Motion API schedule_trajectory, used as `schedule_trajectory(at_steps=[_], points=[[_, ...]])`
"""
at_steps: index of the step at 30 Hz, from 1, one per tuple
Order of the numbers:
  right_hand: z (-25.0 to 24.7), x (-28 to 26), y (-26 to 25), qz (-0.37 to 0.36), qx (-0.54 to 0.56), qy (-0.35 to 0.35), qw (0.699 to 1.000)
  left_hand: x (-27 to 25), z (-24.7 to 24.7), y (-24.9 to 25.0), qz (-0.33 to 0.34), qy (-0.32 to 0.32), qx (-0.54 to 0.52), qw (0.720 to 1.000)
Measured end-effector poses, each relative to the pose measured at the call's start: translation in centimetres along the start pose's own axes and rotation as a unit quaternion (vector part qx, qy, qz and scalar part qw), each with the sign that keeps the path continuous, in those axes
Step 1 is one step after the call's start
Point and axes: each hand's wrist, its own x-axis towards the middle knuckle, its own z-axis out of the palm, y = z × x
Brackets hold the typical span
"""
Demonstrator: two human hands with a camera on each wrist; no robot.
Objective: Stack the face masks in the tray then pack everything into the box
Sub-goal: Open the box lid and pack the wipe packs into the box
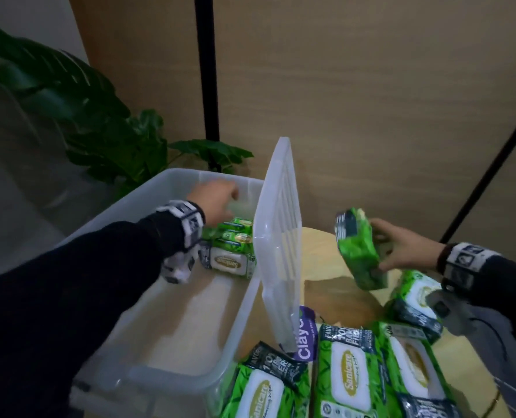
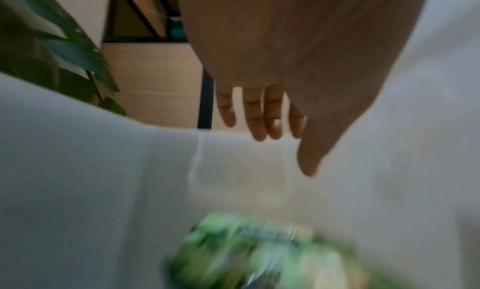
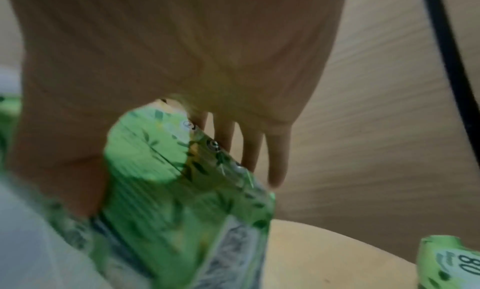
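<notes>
Wood-panelled walls stood behind a round pale wooden table (image 1: 326, 251). On it sat a clear plastic storage box (image 1: 148, 384), its lid (image 1: 278, 236) leaning upright against the right rim, with green wipe packs (image 1: 232, 245) stacked at the far end. The left hand (image 1: 217, 199) hovered above them, fingers straight and holding nothing. The right hand (image 1: 401, 248) gripped one green pack (image 1: 360, 251) over the table. More green packs (image 1: 350, 372) lay nearer, beside a purple packet (image 1: 306, 336). A leafy plant (image 1: 100, 131) stood behind.

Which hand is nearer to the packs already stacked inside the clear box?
Left. The left hand hovers open just above the stacked packs inside the clear box; the right hand is outside it, holding a green pack.
</notes>
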Motion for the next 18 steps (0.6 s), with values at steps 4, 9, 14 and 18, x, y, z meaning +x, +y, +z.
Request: schedule_trajectory(at_steps=[4,9,14,18], points=[[-3.0,-3.6,-5.3,-0.044,0.378,0.025,0.924,-1.4,-10.1,3.2,-0.072,0.280,-0.313,0.905],[-4.1,-6.4,-13.2,-0.187,0.588,-0.059,0.784,-6.6,-16.6,13.2,0.085,0.090,-0.580,0.805],[-3.9,-8.0,-18.2,-0.227,0.591,-0.120,0.765,-9.9,-17.4,17.3,0.148,-0.057,-0.574,0.803],[-2.7,-9.4,-19.3,-0.238,0.621,-0.191,0.722,-11.5,-18.4,16.2,0.189,-0.136,-0.585,0.777]])
